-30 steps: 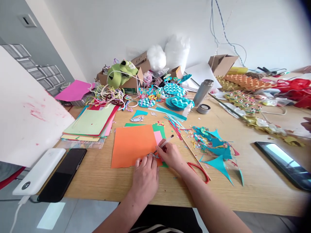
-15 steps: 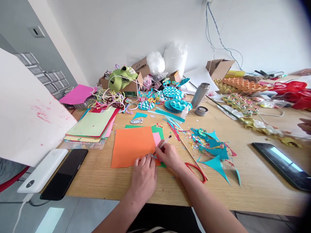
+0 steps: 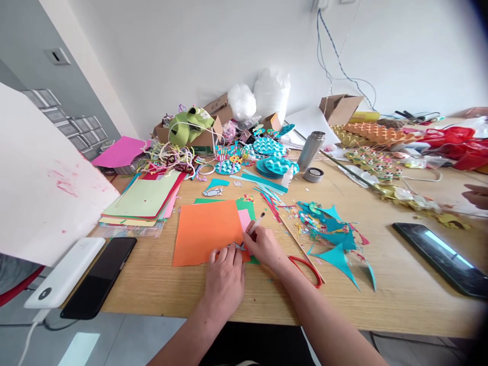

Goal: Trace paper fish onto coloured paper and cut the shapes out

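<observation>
A sheet of orange paper (image 3: pixel 206 226) lies in front of me over green paper (image 3: pixel 249 207) and a pink piece (image 3: pixel 244 219). My left hand (image 3: pixel 224 277) rests on its lower edge, fingers lying flat and pressing a small grey-blue cutout (image 3: pixel 241 246) that is mostly hidden beneath them. Between the fingers of my right hand (image 3: pixel 266 246) is a pen (image 3: pixel 257 221) with a white barrel and dark end, its tip down beside the cutout. Above the orange sheet lie a fish-shaped paper cutout (image 3: pixel 213 192) and a smaller one (image 3: pixel 237 183).
Red-handled scissors (image 3: pixel 309 269), a wooden stick (image 3: pixel 295 239) and teal scraps (image 3: pixel 337 262) lie to the right. Phones (image 3: pixel 101 277) (image 3: pixel 438 256) and a white power bank (image 3: pixel 64 272) sit near the edges. A glue bottle (image 3: pixel 287 177) and metal flask (image 3: pixel 311 151) stand behind. Another person's hand (image 3: pixel 476 195) is far right.
The view has shifted slightly. The pen has tilted a little in my right hand, its tip still by the cutout. My left hand stays on the orange paper.
</observation>
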A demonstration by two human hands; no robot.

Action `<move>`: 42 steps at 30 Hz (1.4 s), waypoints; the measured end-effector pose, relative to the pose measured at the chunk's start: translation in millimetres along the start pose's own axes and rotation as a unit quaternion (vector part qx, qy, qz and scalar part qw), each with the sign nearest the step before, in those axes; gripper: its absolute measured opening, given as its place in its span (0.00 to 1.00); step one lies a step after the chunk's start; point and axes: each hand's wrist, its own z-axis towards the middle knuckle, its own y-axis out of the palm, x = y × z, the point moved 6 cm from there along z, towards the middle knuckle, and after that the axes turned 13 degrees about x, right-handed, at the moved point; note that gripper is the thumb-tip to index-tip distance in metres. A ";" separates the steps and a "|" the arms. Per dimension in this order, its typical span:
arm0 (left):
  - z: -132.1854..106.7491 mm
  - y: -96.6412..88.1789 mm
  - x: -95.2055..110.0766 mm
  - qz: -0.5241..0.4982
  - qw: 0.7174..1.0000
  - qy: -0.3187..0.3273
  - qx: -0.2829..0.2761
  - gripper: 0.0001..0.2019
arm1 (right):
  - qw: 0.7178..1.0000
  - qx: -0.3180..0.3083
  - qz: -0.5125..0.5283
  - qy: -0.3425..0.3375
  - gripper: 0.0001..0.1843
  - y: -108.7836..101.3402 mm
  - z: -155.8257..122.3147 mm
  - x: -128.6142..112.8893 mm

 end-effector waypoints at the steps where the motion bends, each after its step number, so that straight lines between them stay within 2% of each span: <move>1: 0.3 -0.2 0.2 0.000 1.000 0.000 0.000 0.12 | 1.000 -0.002 0.000 0.002 0.08 0.0 0.1 -0.8; 9: 0.3 2.1 0.1 -0.003 1.000 -0.005 -0.013 0.13 | 0.999 -0.018 0.024 0.010 0.07 1.9 1.1 -1.8; 23: -2.5 5.8 -2.0 0.007 1.000 -0.001 0.000 0.15 | 0.998 -0.026 0.054 0.022 0.06 3.3 2.4 3.1; 30: -1.2 6.1 -2.7 0.007 1.000 -0.003 -0.007 0.15 | 0.999 -0.013 0.047 0.014 0.07 3.9 2.1 3.3; 42: 0.0 5.2 -1.6 0.007 1.000 0.000 -0.011 0.14 | 0.999 0.007 0.023 0.038 0.07 -0.8 3.8 7.0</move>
